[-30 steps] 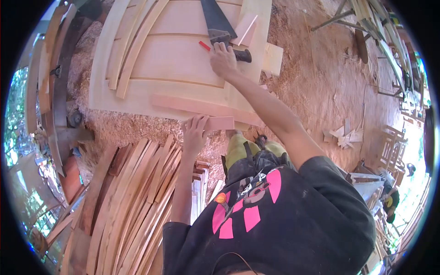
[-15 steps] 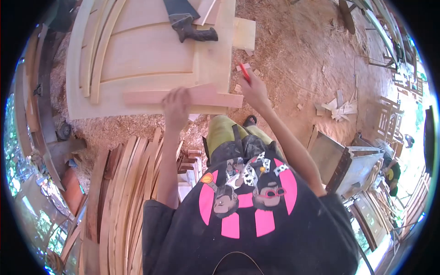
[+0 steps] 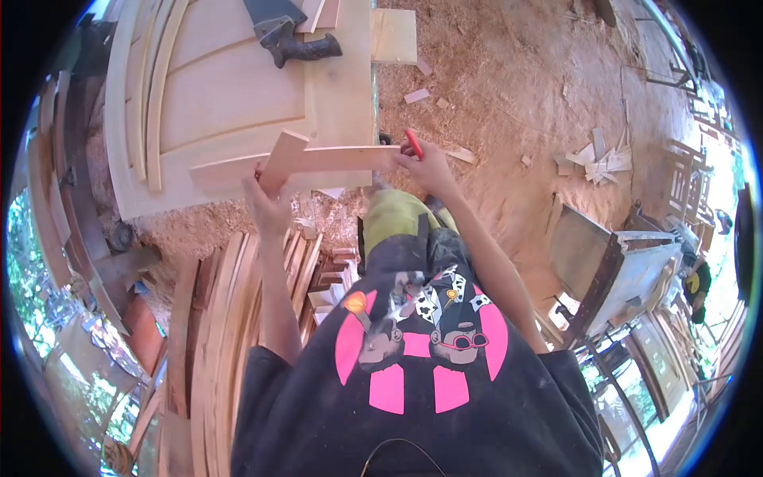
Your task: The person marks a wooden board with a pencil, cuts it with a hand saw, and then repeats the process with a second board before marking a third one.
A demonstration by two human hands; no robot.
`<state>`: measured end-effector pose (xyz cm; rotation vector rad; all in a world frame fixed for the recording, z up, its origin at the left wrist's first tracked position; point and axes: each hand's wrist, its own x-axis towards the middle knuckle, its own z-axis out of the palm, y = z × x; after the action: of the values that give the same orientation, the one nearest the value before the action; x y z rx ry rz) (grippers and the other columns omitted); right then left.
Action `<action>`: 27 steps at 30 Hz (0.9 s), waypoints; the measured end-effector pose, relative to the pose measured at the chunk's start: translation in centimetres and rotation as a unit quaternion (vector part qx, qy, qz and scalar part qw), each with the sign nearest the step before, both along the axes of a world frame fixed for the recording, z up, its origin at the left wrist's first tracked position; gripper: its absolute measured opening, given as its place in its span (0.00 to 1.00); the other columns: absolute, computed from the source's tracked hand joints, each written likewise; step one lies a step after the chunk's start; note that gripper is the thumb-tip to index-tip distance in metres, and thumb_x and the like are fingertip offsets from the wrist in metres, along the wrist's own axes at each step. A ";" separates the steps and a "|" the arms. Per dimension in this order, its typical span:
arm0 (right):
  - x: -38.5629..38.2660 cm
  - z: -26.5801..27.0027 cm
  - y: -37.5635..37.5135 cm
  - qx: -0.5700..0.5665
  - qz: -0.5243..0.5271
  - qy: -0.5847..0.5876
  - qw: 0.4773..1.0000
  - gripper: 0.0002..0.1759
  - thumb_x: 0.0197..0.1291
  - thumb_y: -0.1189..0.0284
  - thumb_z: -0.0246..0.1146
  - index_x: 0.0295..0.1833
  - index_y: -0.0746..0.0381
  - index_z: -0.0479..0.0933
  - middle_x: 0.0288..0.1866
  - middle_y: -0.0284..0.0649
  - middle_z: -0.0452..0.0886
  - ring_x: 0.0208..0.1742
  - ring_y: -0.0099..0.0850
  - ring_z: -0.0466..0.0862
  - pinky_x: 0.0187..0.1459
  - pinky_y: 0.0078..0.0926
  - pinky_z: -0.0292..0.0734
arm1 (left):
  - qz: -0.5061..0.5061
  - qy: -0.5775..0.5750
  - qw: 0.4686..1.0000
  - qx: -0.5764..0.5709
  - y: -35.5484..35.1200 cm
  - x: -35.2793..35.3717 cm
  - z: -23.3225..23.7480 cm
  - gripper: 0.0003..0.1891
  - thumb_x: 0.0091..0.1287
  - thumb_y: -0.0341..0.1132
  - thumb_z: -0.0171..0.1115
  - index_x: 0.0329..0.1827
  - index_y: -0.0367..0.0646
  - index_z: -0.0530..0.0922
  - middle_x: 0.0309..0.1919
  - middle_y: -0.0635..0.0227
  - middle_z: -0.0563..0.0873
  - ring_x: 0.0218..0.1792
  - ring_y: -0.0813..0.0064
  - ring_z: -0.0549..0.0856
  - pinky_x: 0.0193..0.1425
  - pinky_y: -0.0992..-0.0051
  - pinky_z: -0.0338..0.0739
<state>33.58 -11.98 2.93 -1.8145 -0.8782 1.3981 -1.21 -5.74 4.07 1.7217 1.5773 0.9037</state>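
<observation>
My left hand [image 3: 269,205] is closed on a short wooden board [image 3: 284,159], which it holds tilted across a long wooden strip [image 3: 342,159]. The strip lies sideways over the near edge of a pale panelled wooden door [image 3: 340,99]. At the strip's right end, the fingers of my right hand [image 3: 429,169] touch the wood. A red pencil [image 3: 414,144] sticks up from that same hand; its tip is not clear. On the door lies a handsaw [image 3: 298,49] with a black handle, and two curved wooden strips [image 3: 163,95] rest along the left side.
Long planks [image 3: 214,342] are stacked at the lower left, near my left arm. Offcuts [image 3: 600,159] and shavings cover the dirt floor on the right. Beyond them stands a cabinet-like wooden frame [image 3: 592,270]. A board end [image 3: 395,36] juts from the door's right side.
My left hand has lifted and turned the short board from lying along the strip to crossing it. My right hand has come down and left, to the strip's end, with the pencil.
</observation>
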 end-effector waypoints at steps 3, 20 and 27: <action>0.8 -2.4 0.3 -0.055 0.033 -0.114 0.991 0.19 0.65 0.66 0.73 0.54 0.68 0.85 0.36 0.38 0.88 0.38 0.28 0.87 0.44 0.29 0.81 | 0.011 0.031 0.999 -0.016 -0.1 0.8 1.2 0.32 0.61 0.29 0.76 0.68 0.39 0.73 0.54 0.52 0.78 0.57 0.50 0.80 0.64 0.54 0.74; -0.3 1.3 -0.6 0.037 0.127 -0.171 0.976 0.13 0.62 0.69 0.73 0.51 0.60 0.87 0.43 0.45 0.89 0.42 0.46 0.90 0.41 0.40 0.84 | -0.040 0.117 0.992 0.013 -2.6 1.3 2.6 0.32 0.61 0.32 0.75 0.71 0.46 0.79 0.60 0.56 0.80 0.61 0.51 0.79 0.66 0.53 0.73; 0.3 -1.7 1.2 -0.014 0.084 -0.172 0.981 0.19 0.64 0.61 0.73 0.52 0.64 0.89 0.35 0.45 0.89 0.36 0.32 0.88 0.42 0.35 0.81 | -0.211 0.181 0.960 0.038 -0.6 5.5 2.4 0.29 0.62 0.36 0.72 0.70 0.50 0.80 0.61 0.64 0.81 0.63 0.56 0.78 0.72 0.53 0.65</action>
<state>33.88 -10.83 1.21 -2.0804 -1.2174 1.2175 4.32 -6.36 6.51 2.2634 1.3147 0.4589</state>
